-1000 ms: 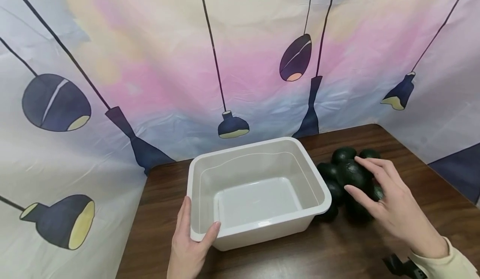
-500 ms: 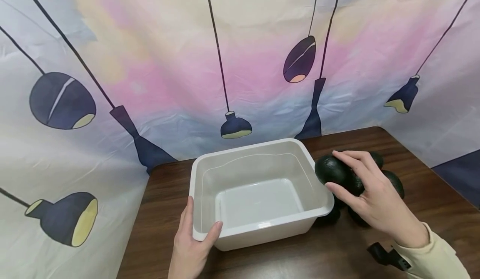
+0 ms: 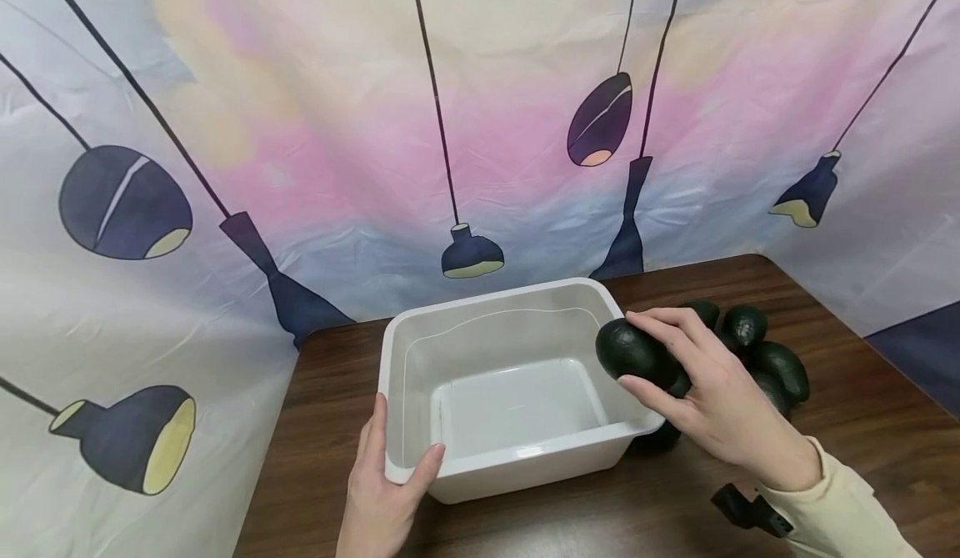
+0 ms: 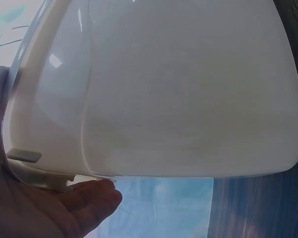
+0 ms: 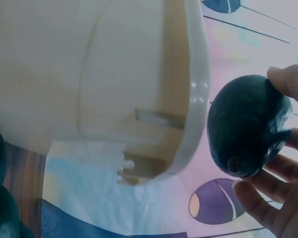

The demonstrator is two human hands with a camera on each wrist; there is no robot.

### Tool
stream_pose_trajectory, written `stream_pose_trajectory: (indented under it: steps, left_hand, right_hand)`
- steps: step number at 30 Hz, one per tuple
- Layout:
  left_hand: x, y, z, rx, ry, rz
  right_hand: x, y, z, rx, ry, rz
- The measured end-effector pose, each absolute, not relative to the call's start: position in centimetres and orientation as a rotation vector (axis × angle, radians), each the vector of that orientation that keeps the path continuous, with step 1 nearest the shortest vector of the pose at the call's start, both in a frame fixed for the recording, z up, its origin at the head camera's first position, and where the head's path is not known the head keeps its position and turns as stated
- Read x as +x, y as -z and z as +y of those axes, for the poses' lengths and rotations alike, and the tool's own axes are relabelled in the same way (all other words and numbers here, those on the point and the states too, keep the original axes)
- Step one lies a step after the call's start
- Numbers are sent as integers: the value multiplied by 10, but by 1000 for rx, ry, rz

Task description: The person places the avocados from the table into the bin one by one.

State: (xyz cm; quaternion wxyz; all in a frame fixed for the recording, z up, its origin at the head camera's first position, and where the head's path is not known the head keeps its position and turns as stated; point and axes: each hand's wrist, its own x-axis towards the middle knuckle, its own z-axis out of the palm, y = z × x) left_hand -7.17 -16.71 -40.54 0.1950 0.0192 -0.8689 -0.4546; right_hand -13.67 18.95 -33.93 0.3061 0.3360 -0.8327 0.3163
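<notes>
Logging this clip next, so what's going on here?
A person's right hand holds one dark avocado over the right rim of an empty white tub. The left hand grips the tub's near left corner. More avocados lie piled on the wooden table right of the tub.

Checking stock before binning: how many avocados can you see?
About 7: one in the right hand at the bin rim, avocado; roughly six in the pile on the table. Some may be hidden.
</notes>
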Motion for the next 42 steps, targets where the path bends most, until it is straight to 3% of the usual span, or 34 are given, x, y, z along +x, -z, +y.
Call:
stream_pose_trajectory:
  steps: [42]
  left_hand:
    - [-71,408,-166,54,1262,-2408]
  right_hand:
    - [-149,358,171,972,-752,-2373]
